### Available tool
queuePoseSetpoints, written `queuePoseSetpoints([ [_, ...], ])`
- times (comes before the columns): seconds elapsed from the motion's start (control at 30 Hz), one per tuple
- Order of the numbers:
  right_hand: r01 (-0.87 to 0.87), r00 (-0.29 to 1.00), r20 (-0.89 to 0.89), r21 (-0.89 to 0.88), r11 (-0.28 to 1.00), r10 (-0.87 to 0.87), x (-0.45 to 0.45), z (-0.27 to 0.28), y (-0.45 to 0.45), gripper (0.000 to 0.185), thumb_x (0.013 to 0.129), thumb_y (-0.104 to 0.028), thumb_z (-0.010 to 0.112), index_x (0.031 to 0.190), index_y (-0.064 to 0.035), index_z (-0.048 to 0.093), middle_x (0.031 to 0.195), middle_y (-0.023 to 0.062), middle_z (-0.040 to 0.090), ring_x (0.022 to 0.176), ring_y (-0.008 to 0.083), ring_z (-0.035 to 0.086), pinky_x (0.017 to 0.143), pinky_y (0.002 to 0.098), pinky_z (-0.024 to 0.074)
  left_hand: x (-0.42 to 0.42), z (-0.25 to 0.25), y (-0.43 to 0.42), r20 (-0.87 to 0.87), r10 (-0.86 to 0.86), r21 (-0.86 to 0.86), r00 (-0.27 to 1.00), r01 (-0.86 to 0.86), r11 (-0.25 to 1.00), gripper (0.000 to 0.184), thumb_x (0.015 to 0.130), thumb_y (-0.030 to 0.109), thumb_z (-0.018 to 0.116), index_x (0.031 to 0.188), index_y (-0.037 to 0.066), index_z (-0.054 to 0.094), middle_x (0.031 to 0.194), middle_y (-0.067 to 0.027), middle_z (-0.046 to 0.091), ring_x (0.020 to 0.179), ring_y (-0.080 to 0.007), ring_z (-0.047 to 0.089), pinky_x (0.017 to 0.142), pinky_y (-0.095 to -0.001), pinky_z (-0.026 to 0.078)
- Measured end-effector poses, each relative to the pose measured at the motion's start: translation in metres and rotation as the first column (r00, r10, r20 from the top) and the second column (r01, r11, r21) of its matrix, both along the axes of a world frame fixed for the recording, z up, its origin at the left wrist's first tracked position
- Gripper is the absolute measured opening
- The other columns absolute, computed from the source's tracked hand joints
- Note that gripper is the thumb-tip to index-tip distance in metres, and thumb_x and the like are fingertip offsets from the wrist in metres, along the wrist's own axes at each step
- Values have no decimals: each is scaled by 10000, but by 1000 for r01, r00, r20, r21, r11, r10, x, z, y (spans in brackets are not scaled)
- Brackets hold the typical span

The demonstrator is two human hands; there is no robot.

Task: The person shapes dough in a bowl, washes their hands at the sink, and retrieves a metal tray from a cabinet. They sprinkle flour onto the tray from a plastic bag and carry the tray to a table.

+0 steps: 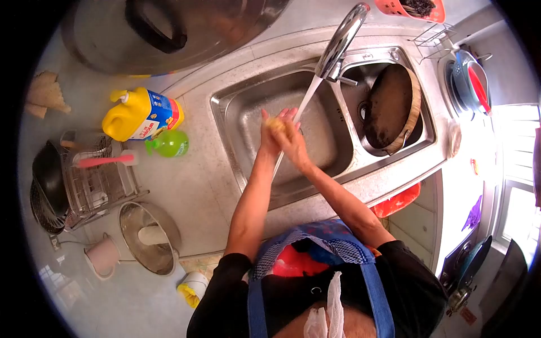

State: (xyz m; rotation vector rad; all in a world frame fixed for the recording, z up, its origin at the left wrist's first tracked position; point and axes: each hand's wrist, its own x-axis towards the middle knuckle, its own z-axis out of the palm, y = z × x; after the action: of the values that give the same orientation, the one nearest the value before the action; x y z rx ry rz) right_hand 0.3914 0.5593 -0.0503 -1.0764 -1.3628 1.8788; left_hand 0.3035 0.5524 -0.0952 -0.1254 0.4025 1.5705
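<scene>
My left hand (269, 137) and my right hand (291, 139) meet over the left basin of the steel sink (239, 125). Between them is a small yellowish thing (274, 122), mostly covered by fingers, so its kind does not show. The fingers of my right hand wrap over it from above, and my left hand cups it from the other side. A stream of water (308, 100) runs from the chrome tap (341, 40) down beside my right hand into the basin.
A round wooden board (393, 107) leans in the right basin. On the left counter stand a yellow jug (119, 121), a green bottle (171, 143), a dish rack (101, 180) with a pink brush (104, 161), and a steel pot (128, 228). Colanders (466, 79) stand at right.
</scene>
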Motion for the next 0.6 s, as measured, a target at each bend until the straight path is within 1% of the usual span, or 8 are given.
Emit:
queuePoseSetpoints([
  [0.07,-354,886,463,687,635,-6,3,12,-10,338,803,-216,527,1070,-9,511,1138,203,492,1054,395,450,929,463,297,15,6,-7,89,10,106,996,-20,994,804,789,655,371,1282,23,315,1305,-139,384,1191,-313,371,972,-436,328],
  [0.13,-287,888,451,691,663,-86,-5,0,3,337,807,-235,518,1053,-4,517,1182,206,456,1094,393,413,943,465,289,26,13,-10,175,15,208,984,-52,977,734,823,613,365,1269,29,349,1309,-129,386,1189,-275,384,974,-413,333],
  [0.23,-238,853,478,713,660,-208,-13,-19,26,355,808,-273,501,1005,21,524,1222,208,429,1123,375,396,960,467,293,29,14,-14,-298,172,-61,939,-198,978,631,857,530,399,1251,37,374,1266,-105,427,1176,-212,404,974,-365,341],
  [0.33,-572,678,688,715,403,-259,-4,-15,36,401,813,-280,506,1053,41,513,1202,220,454,1122,370,414,945,410,334,27,13,-23,-546,182,-136,818,-301,944,477,868,394,466,1185,38,446,1147,-80,501,1062,-182,482,899,-320,395],
  [0.4,-233,951,259,249,940,168,1,-1,34,481,833,-298,518,1164,42,445,1147,161,504,1067,278,467,913,332,361,23,38,-26,-639,179,-229,748,-407,884,339,862,263,522,1114,37,515,1007,-56,568,896,-150,559,779,-271,454],
  [0.47,-162,960,-265,-274,948,87,5,-4,25,484,852,-284,527,1221,9,415,1048,79,539,959,179,506,853,283,390,6,43,-32,-681,161,-211,714,-401,891,337,855,256,534,1113,40,518,988,-50,572,872,-148,565,753,-270,461],
  [0.57,-51,980,-197,-415,909,-35,15,-19,14,399,858,-259,520,1161,-8,456,1000,65,540,909,168,505,804,284,401,11,66,-36,-758,111,-236,643,-428,873,313,863,241,526,1101,38,533,1016,-62,563,915,-165,549,788,-293,446],
  [0.6,-46,980,-197,-416,908,-41,19,-33,10,399,858,-259,520,1161,-8,456,1000,65,540,909,168,505,804,284,401,19,64,-35,-957,59,-64,283,-407,911,299,875,246,500,1085,36,541,1044,-80,551,956,-199,533,825,-314,426],
])
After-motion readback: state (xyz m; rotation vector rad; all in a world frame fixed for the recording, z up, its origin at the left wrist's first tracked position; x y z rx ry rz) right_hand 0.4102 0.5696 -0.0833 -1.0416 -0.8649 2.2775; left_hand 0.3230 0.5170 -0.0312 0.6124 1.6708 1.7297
